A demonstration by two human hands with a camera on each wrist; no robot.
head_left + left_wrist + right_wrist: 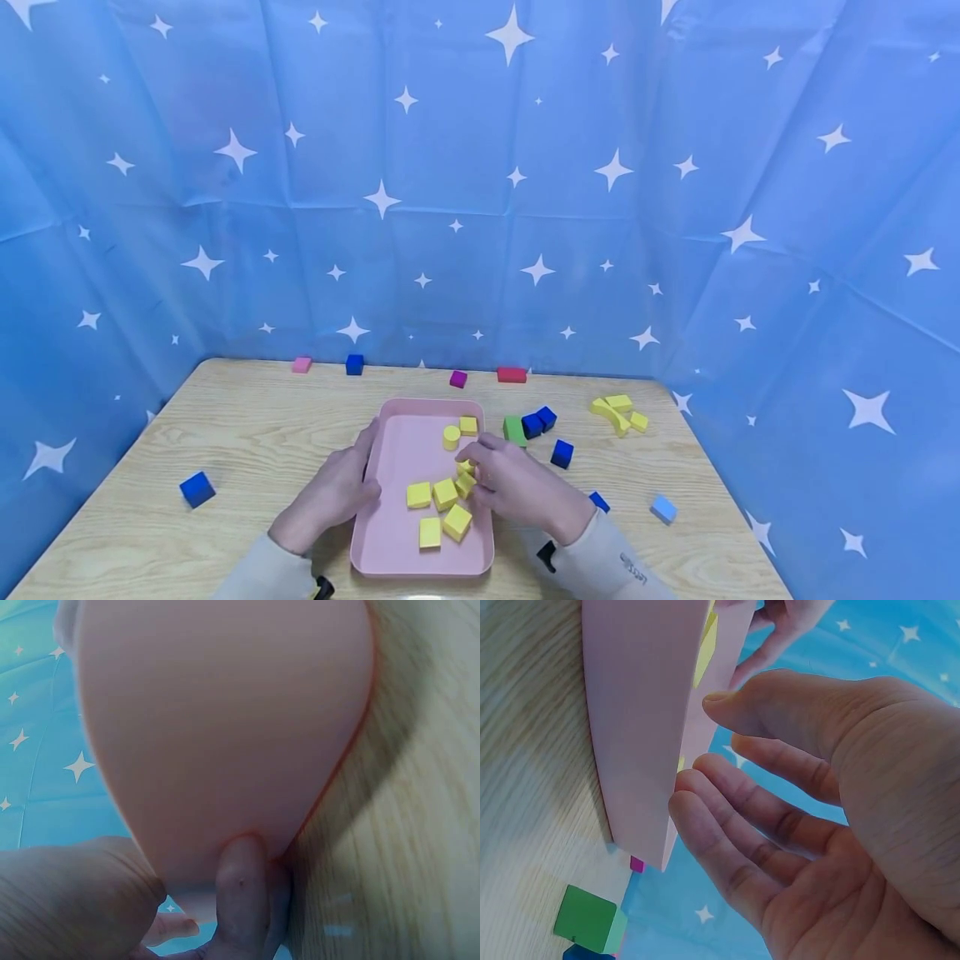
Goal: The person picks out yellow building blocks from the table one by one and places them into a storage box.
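A: What is each hand doing?
B: The left grip is curled on the left wall of a shallow, pale pink rectangular tray, thumb at the rim and fingers on the outer side. The right grip reaches over the opposite rim, thumb and fingers parted. I see nothing held between them in the right wrist view, though I can't tell whether a fingertip touches a block

A: And where are the blocks?
B: The tray sits on the pale wood-grain surface. Inside are a short yellow cylinder beside a small yellow cube near the far right corner, and a cluster of plain yellow blocks in the middle and near part, some partly hidden by the fingers

A: Which step would you call this?
B: Judging by the colours, gathering yellow pieces: either setting one down or straightening those inside. Everything I can see in the tray is yellow, so the work looks well along but unfinished

A: What remains outside?
B: A yellow arch-shaped block, a flat yellow block and a little yellow block lie close together on the far right

A: So the next move calls for what?
B: I'd say a right-hand reach past the bright green block and the dark blue cubes without nudging them, with the left steadying the tray
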